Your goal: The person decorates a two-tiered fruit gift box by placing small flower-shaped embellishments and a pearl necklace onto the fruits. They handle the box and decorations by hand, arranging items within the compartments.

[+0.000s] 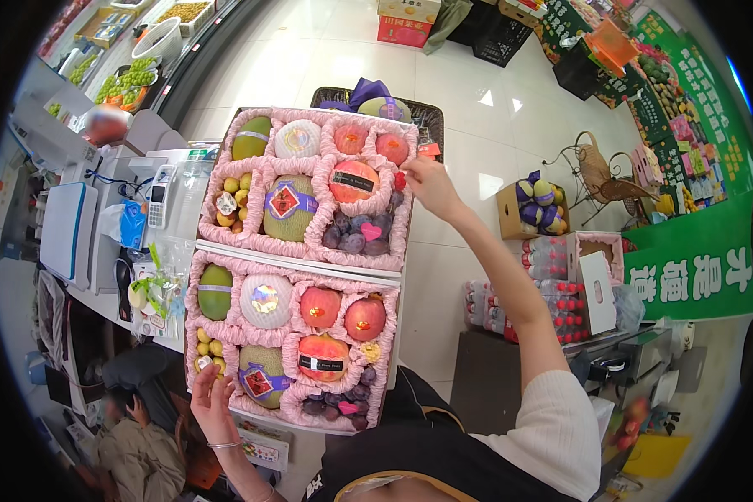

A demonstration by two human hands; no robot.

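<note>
Two fruit gift boxes with pink ruched fabric dividers lie end to end before me: the far box point(288, 254) and the near box point(276, 267). Over the far box's right edge, my right hand point(432, 187) has its fingertips beside a red flower point(400, 181); whether they grip it is hidden. My left hand point(213, 401) is at the near box's left edge, fingers apart by small yellow fruits point(210, 345) and a silver sticker point(204, 362). Each box holds a netted melon point(290, 219), a banded pomegranate point(324, 350), a foam-netted fruit point(266, 301), a green mango point(215, 295) and dark plums point(357, 233).
Left stands a white counter with a card terminal point(159, 196) and a tissue pack point(133, 224). A dark basket point(436, 119) sits beyond the boxes. To the right are a fruit carton point(508, 216) and bottle packs point(555, 307). Another person point(141, 452) is at lower left.
</note>
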